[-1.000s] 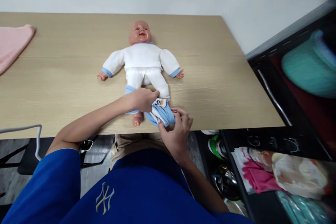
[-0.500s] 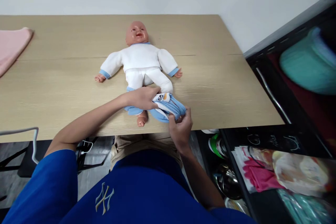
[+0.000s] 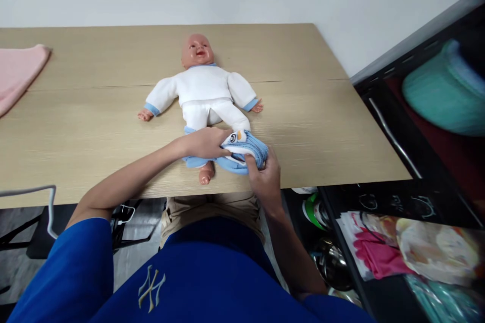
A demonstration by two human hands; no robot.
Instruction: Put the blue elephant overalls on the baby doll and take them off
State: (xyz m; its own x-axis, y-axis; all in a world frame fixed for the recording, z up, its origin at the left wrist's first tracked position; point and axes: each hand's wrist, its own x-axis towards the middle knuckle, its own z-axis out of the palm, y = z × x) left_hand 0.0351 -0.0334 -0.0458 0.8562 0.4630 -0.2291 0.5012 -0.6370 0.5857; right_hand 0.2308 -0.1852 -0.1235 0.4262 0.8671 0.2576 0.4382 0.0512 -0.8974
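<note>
A baby doll (image 3: 204,83) lies face up on the table, its head toward the wall. It wears a white top with blue cuffs. Light-blue pants (image 3: 253,147) with white parts and a small printed face are gathered around its lower legs. One bare foot (image 3: 205,173) pokes out below the blue cloth, while the other foot is hidden in the bunched fabric. My left hand (image 3: 209,142) pinches the inner side of the bunched leg opening. On the opposite side, my right hand (image 3: 266,174) is closed on the folds, thumb over the edge.
A pink cloth (image 3: 20,75) lies at the table's left. The wooden table (image 3: 322,136) ends just before my body. To the right stands a black shelf with a teal bowl-like container (image 3: 443,93), a pink glove (image 3: 381,252) and packets. A white cable (image 3: 51,207) hangs at the left edge.
The bunched pants leg has opened wider, with its fold shifted slightly upward. My right hand has moved a little up and right; my left hand stays nearly in place.
</note>
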